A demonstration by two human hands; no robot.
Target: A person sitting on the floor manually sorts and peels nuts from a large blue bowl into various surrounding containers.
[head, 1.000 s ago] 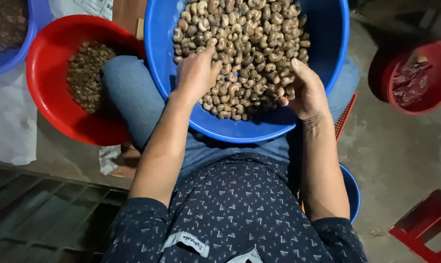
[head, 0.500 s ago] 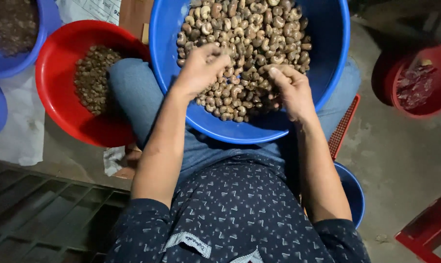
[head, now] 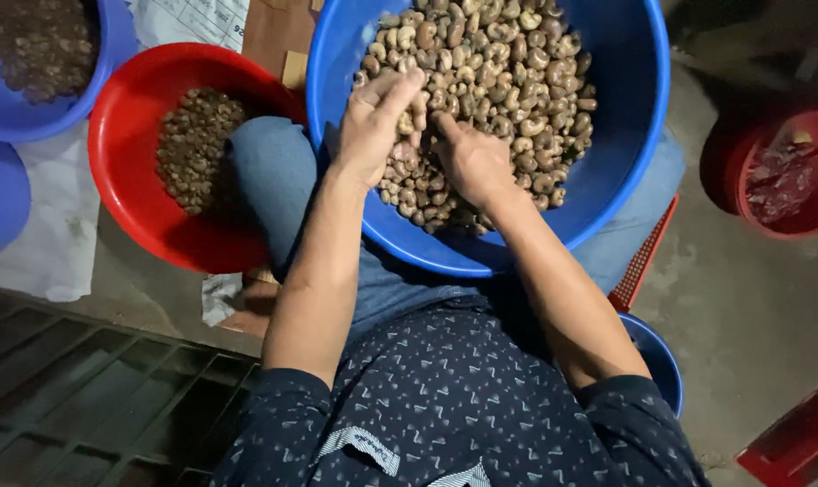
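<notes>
Far left: blue basin [head: 30, 54] of dark bits, then red basin [head: 147, 171] with small sorted pile. Left hand [head: 373, 126] loosely curled, pinching nuts [head: 499, 81]. Right hand [head: 472, 162] part-closed, digging in. Big blue tub [head: 625, 135] on lap mostly full; sorting seemingly far from done.

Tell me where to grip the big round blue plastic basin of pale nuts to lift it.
Probably grip the big round blue plastic basin by its rolled rim, at opposite sides, fingers hooked under from outside. The rim is bare there; the left hand and right hand are in the pale nuts.

Red basin [head: 129, 153] holding small, perhaps shelled, nuts [head: 192, 144].
</notes>
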